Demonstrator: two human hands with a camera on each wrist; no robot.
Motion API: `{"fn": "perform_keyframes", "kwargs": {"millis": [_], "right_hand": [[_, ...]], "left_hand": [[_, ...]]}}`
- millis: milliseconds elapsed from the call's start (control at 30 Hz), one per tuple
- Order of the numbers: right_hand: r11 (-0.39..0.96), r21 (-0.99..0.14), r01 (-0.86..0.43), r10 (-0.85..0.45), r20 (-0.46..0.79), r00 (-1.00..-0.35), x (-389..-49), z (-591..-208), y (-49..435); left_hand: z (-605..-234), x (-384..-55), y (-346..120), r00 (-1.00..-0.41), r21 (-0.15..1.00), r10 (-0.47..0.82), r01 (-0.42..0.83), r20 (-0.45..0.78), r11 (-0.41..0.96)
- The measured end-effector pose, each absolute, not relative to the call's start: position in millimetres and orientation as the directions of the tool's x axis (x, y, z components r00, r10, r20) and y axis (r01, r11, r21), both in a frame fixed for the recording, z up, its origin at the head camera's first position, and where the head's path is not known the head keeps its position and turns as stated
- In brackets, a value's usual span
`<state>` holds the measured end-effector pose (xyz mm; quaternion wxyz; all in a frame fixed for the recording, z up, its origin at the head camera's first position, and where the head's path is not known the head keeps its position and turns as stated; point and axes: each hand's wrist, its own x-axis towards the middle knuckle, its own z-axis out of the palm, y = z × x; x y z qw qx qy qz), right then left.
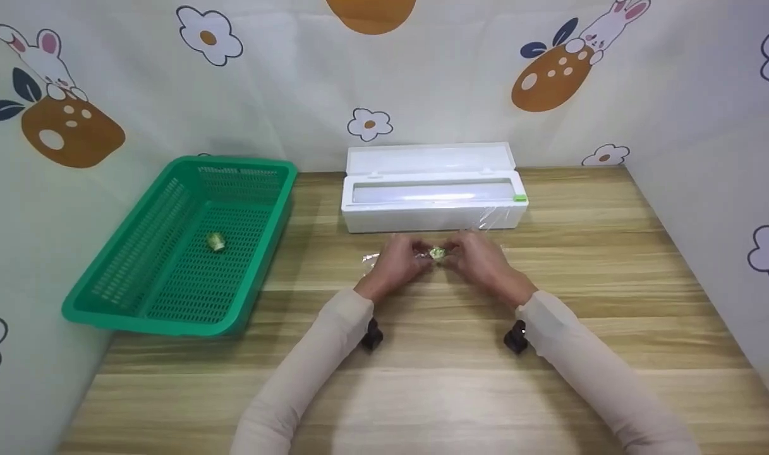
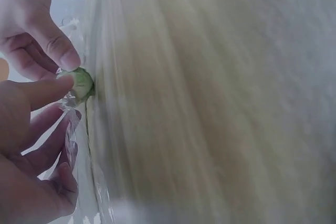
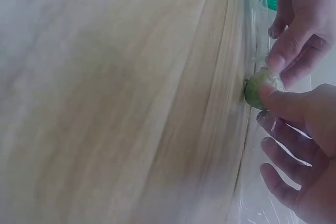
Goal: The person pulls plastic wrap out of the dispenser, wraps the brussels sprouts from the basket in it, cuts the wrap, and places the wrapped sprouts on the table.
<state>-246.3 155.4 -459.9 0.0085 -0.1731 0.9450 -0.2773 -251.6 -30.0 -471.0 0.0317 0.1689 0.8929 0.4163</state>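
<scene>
Between my two hands sits a small round Brussels sprout (image 1: pixel 437 253), its green leaves partly under clear cling film (image 2: pixel 70 100). My left hand (image 1: pixel 398 260) pinches it from the left, thumb on top and fingers curled below with film across them. From the right my right hand (image 1: pixel 482 260) pinches the same sprout, its thumb pressed on the top in the right wrist view. A loose sheet of film (image 1: pixel 369 259) lies under and beside the hands on the wooden table (image 1: pixel 435 379). The sprout's underside is hidden.
Just behind the hands stands a white cling film box (image 1: pixel 422 220), lid raised, film roll inside, a green slider at its right end. Left of it, a green basket (image 1: pixel 245 278) holds another small green sprout (image 1: pixel 216 241). Patterned cloth (image 1: pixel 296 95) rises behind and beside the table.
</scene>
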Motion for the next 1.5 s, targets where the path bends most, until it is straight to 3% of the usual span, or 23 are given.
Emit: {"fn": "perform_keyframes", "kwargs": {"millis": [500,800,1000,1500], "right_hand": [[0.798,-0.498,-0.339,-0.300,0.159,-0.941,-257,-462,149],[0.804,-0.491,-0.336,-0.276,0.192,-0.942,-263,-461,151],[0.796,-0.507,-0.330,-0.285,0.168,-0.944,-266,-461,152],[0.878,-0.330,-0.348,-0.262,0.278,-0.924,-269,-465,147]], "left_hand": [[-472,-259,-27,-0.959,0.665,0.275,0.250,0.070,0.703],[-472,-264,-26,-0.952,0.597,0.259,0.303,0.162,0.743],[-473,-265,-26,-0.958,0.582,0.241,0.284,0.153,0.762],[-469,-273,-21,-0.976,0.527,0.174,0.218,0.132,0.821]]}}
